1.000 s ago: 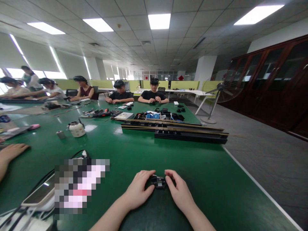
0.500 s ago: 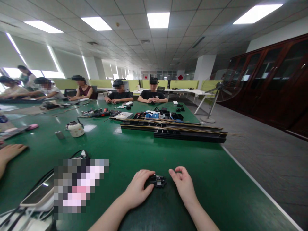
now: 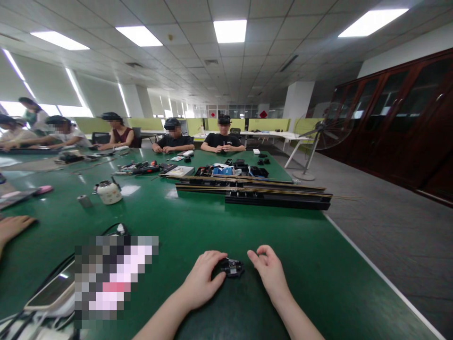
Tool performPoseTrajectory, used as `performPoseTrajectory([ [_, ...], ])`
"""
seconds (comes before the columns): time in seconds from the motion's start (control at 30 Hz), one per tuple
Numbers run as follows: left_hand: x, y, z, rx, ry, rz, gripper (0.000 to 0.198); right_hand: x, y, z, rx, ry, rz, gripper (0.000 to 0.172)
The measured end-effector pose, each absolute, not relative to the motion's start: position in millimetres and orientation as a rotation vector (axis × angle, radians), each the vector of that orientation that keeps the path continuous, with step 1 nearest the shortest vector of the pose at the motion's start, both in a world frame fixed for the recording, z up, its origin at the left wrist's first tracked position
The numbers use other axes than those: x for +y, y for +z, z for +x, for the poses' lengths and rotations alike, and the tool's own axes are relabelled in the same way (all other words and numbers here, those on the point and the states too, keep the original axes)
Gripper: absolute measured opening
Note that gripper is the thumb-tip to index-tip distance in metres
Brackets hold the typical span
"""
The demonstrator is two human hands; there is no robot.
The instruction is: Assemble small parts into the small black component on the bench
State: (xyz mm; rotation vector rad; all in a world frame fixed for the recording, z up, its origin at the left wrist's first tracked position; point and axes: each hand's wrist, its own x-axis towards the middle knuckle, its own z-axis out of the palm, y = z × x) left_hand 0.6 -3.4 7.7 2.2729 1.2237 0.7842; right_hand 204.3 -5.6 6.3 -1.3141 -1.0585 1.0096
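Note:
On the green table rests a small black device with shiny metal parts on top; its exact kind I cannot make out. My left hand grips its left side, fingers at the far edge and thumb at the near one, covering part of it. To the right, a short gap away from the device, is my right hand. Its thumb points toward the device and its fingers are loosely curled, with nothing visible between them.
Long black rails with thin rods lie across the table ahead. At left are a pixelated screen, cables, a white pot, a metal cylinder and another person's hand. Several people sit beyond; a fan stands right.
The whole view has shifted slightly. Both hands and the black device keep almost the same positions and poses.

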Motion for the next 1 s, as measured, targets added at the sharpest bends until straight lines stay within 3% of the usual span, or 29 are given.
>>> performPoseTrajectory([
  [1.0, -4.3, 10.8, 0.5, 1.220, 0.770, 2.232, 0.041, -5.2, 6.2, 207.1, -1.040, 0.990, -1.315, 0.043],
])
